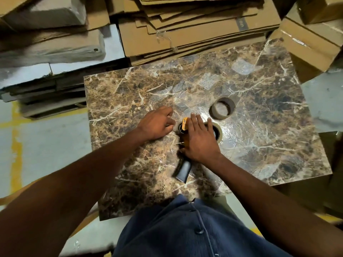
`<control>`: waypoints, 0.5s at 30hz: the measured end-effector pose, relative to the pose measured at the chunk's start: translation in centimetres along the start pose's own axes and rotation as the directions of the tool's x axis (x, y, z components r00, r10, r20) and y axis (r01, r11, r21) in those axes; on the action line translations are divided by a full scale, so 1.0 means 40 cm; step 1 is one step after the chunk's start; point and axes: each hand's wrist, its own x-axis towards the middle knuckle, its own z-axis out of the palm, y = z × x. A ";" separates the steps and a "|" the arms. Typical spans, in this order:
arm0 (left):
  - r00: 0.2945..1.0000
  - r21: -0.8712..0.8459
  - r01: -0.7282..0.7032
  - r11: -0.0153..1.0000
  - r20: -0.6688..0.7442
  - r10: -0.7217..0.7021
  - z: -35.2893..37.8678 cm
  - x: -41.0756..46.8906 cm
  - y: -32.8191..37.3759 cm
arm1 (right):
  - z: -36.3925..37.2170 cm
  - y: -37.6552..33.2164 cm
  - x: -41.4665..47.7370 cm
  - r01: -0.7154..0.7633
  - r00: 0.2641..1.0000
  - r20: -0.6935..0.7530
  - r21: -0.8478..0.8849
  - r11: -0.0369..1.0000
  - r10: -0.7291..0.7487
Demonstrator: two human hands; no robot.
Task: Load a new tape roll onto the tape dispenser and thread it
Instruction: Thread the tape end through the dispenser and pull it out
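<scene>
The tape dispenser (183, 169) lies on the marble-patterned table (259, 145), its black handle pointing toward me and its yellow front part (184, 123) showing between my hands. My right hand (199, 140) lies flat over the dispenser body and over a tape roll (219, 131) whose edge sticks out on the right. My left hand (158, 123) rests on the table just left of the dispenser's front, fingers curled toward it. A bare cardboard core (222, 108) stands apart, farther back on the right.
Flattened cardboard sheets (185, 30) are stacked behind the table, with more stacks (46, 43) at the left and boxes (306, 39) at the back right. The table's surface is covered with shiny wrinkled film. Floor with yellow lines (16, 145) lies to the left.
</scene>
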 end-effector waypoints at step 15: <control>0.994 0.034 -0.109 0.993 0.019 0.108 -0.006 0.030 -0.028 | 0.021 -0.049 -0.003 -0.103 0.992 -0.071 0.058 0.993 0.107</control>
